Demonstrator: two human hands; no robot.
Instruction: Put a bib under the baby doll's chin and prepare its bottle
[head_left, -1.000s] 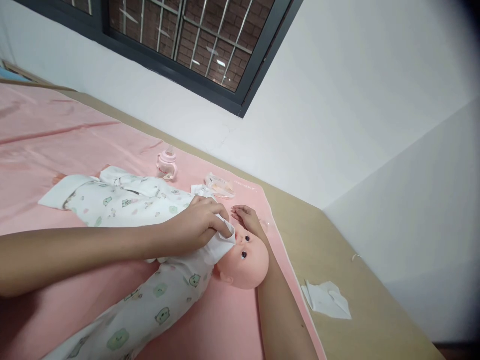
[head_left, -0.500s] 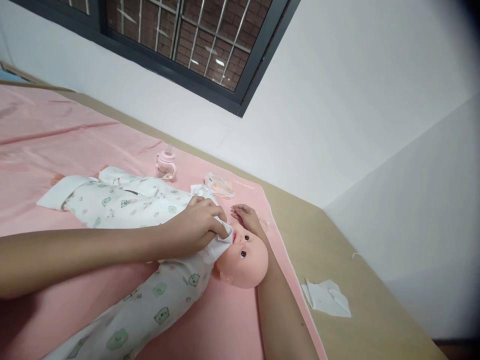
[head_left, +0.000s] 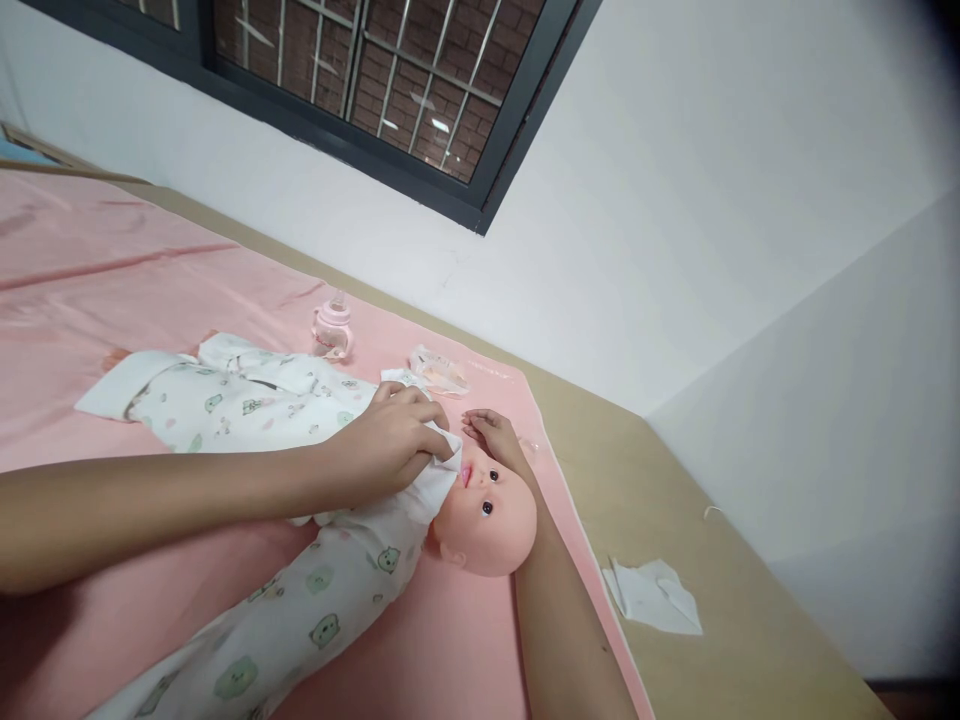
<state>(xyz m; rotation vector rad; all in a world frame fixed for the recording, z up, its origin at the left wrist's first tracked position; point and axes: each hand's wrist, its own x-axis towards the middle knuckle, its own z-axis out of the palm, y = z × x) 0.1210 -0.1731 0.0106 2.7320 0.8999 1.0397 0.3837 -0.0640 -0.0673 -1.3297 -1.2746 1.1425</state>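
A baby doll (head_left: 491,525) lies on its back on a pink mat (head_left: 465,640), head to the right, in a white outfit with green bear prints (head_left: 247,420). My left hand (head_left: 394,440) is over its upper chest, fingers closed on a white cloth (head_left: 441,472) just below the doll's mouth. Whether the cloth is a loose piece or part of the collar, I cannot tell. My right hand (head_left: 491,432) rests beside the far side of the head, fingers extended and slightly bent, holding nothing. My right forearm passes along the crown of the head.
A pink baby bottle (head_left: 332,328) stands on the mat beyond the doll. Near it lies a clear plastic wrapper (head_left: 441,372). On the wooden surface (head_left: 720,580) at the right is a folded white tissue (head_left: 654,597). A wall and a barred window (head_left: 375,80) rise behind.
My left hand has drawn the white cloth slightly left, away from the doll's face, and the mouth shows more fully. My right hand and the doll's head stay in place.
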